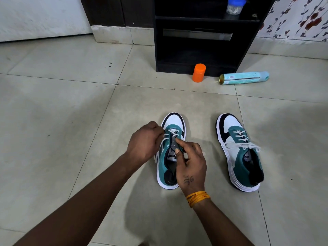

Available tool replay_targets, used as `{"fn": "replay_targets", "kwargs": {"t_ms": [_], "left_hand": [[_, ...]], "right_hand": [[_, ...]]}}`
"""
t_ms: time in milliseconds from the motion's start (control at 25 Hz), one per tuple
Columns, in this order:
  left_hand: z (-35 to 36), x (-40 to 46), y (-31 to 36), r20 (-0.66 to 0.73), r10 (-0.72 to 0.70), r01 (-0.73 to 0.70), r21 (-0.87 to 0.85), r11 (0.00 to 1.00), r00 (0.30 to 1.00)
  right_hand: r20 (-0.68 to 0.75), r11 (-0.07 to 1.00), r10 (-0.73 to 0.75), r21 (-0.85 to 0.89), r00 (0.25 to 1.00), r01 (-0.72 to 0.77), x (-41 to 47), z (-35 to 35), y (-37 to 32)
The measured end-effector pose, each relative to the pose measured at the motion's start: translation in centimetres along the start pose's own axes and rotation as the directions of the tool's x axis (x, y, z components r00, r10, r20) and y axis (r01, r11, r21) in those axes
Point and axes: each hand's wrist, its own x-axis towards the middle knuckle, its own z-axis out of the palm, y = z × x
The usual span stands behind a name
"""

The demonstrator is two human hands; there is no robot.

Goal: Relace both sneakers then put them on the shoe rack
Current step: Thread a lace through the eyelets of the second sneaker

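Note:
Two teal, white and black sneakers stand on the tiled floor, toes pointing away from me. The left sneaker (174, 121) is under both hands, with its white lace (171, 133) threaded only through the lowest eyelets. My left hand (144, 141) pinches the lace at the shoe's left side. My right hand (190, 164) holds the tongue and right eyelet edge, with the thumb and forefinger curled over them. The right sneaker (239, 153) stands apart to the right, laced to the top, its lace ends lying loose across it. The black shoe rack (198, 66) stands beyond, its lower shelves dark.
An orange plastic bottle (199, 73) stands in front of the rack's base. A pale green spray can (244, 78) lies on its side to the right of it. A blue-lidded jar (234, 6) sits on the rack's upper shelf. A floral wall (301, 18) is at the right.

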Motion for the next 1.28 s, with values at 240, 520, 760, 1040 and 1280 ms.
{"fn": "replay_targets", "kwargs": {"t_ms": [240,520,760,1040,1280], "left_hand": [[-0.6,0.4,0.0,0.125,-0.391,0.402,-0.468,0.787,0.912],[-5.3,1.0,1.3,0.393,-0.46,0.602,-0.592,0.536,0.796],[-11.1,1.5,5.3,0.441,-0.484,0.641,-0.647,0.413,0.756],[-15.8,1.6,8.3,0.426,-0.415,0.583,-0.703,0.408,0.804],[-17.3,1.7,7.8,0.388,-0.452,0.564,-0.74,0.366,0.803]], "right_hand": [[-0.031,0.999,-0.02,-0.038,0.999,0.019,0.0,0.0,-0.2],[-0.075,0.989,-0.063,-0.139,0.995,0.052,0.0,-0.1,-0.8],[-0.066,0.971,-0.013,-0.239,0.998,-0.003,1.3,-0.3,-1.9],[0.008,0.949,-0.316,-0.003,0.949,0.316,5.1,-0.6,-10.9],[0.236,0.904,-0.105,-0.383,0.966,0.192,6.6,0.7,-9.8]]}}
